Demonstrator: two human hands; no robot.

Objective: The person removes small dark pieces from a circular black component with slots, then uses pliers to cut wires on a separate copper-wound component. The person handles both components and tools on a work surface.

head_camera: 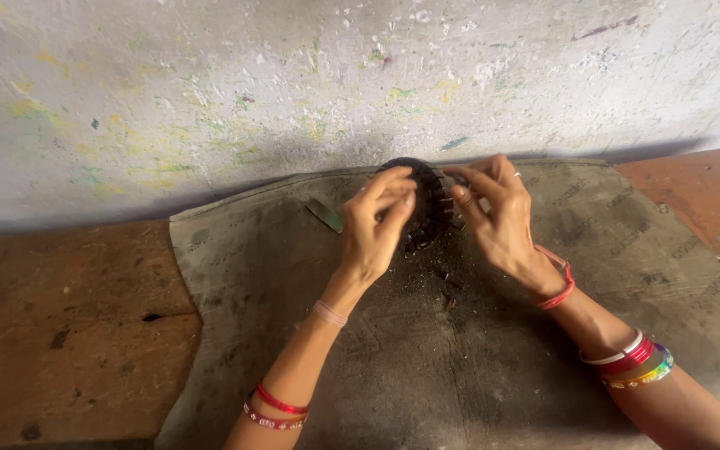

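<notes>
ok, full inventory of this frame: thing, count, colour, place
ring-shaped part: 1, black with slotted rim, held upright between both hands near the wall
flat metal strip: 1, grey-green, on the mat left of the hands
small dark bits: several, black, scattered on the mat below the ring
mat: 1, grey-brown, over the floor's middle
floor: reddish-brown, either side of the mat
wall: whitish, paint-flecked, behind
bangles: several, red, white, multicoloured, on both forearms
left hand: 1, grip on the ring's left side
right hand: 1, fingertips on the ring's right rim

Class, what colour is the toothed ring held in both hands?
Black toothed ring, seen in the head view.
</notes>
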